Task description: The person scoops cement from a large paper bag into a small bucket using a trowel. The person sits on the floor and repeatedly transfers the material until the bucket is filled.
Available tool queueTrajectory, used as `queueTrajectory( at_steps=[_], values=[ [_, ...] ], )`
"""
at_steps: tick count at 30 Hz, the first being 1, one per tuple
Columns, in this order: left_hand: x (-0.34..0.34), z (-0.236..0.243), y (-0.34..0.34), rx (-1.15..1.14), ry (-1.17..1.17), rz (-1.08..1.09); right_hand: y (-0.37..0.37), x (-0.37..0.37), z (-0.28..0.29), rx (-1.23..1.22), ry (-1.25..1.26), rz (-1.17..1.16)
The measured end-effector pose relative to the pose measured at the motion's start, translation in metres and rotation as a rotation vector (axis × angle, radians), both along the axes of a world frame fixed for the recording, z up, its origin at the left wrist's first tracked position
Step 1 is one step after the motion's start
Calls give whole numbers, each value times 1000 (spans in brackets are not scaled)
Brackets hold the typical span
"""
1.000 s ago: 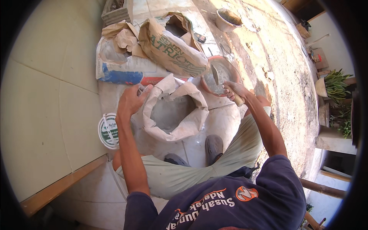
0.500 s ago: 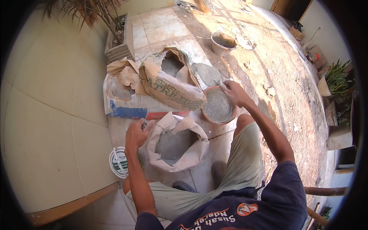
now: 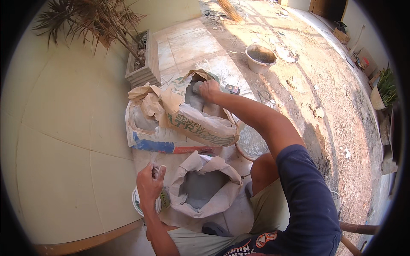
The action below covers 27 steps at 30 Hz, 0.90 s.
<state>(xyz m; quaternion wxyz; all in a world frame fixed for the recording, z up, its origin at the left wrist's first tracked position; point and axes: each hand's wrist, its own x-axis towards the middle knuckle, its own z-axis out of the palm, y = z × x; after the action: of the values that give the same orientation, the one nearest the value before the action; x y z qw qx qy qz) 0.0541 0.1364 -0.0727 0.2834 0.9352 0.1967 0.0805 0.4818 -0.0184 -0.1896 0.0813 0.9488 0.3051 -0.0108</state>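
Observation:
My right hand (image 3: 209, 90) reaches into the large torn paper cement bag (image 3: 200, 128), closed round a rounded, cement-coated grey trowel (image 3: 197, 88). Part of the tool is hidden by the hand and the grey powder. Nearer to me stands a smaller paper bag (image 3: 228, 202) with rolled-down edges, grey powder inside. At its left, my left hand (image 3: 150, 181) hovers with curled fingers and thumb apart; nothing shows in it. Behind my right forearm and knee is a round basin (image 3: 252, 141) of grey material, partly covered.
A white tub (image 3: 137, 202) sits below my left hand, beside the wall. A flattened blue, red and white sack (image 3: 153, 145) lies under the large bag. Farther off are a planter box (image 3: 147, 72), a pale bucket (image 3: 259, 66) and rubble-strewn ground.
My right hand has moved from the basin's rim, up and left into the large cement bag, taking the trowel along. My left hand stays beside the smaller bag. The view has shifted.

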Motion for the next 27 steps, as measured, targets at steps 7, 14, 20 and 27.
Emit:
queueTrajectory(
  at_steps=[7, 14, 20, 27],
  values=[
    [-87, 28, -19, 52, -68, 232, 47, 67, -99, 67, 33, -91],
    [-131, 25, -43, 52, 132, 445, 38, 94, -121, 141, 401, 5],
    [-110, 11, -35, 144, 204, 371, 29, 113, -126, 226, 337, -88],
    [-101, 12, -31, 117, 234, 336, 37, 116, -135, 309, 404, -100]
  ],
)
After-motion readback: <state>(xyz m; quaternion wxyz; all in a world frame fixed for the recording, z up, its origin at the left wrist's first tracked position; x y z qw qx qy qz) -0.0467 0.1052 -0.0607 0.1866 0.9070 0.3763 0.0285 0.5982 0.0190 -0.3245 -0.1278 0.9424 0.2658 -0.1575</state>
